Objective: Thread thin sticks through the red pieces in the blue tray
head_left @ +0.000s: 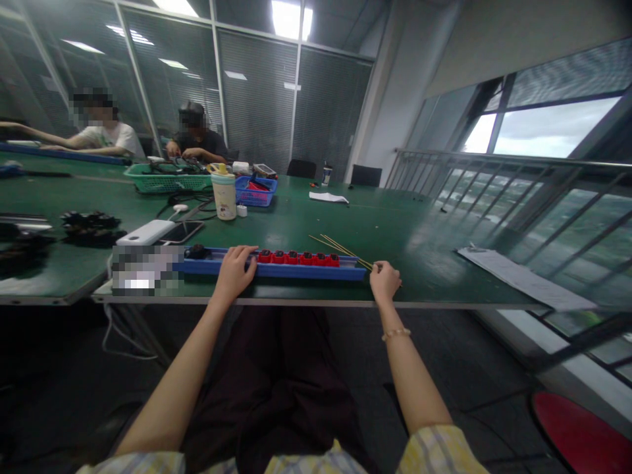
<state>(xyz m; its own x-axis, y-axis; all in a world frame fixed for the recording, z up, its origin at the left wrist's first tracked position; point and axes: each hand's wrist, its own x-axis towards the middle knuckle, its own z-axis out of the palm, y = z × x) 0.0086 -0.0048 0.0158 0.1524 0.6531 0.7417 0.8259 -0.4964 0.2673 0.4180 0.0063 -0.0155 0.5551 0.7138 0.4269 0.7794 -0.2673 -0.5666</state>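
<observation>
A long blue tray [301,270] lies along the front edge of the green table. Several red square pieces with black centres [293,257] stand in a row inside it, and a dark round item [197,251] sits at its left end. My left hand [236,271] is closed over the tray, left of the red pieces, fingers across its far rim. At the tray's right end, my right hand [386,282] is pinched at the near end of thin yellow sticks [340,246]. These sticks slant back to the left across the table. The fingertips' exact hold is small and partly hidden.
At left lie a white power bank [147,232] and a phone [185,232]. Behind stand a cup [224,195], a green basket [168,181] and a blue basket [257,191]. Papers [523,275] lie at right. Two people sit across the table.
</observation>
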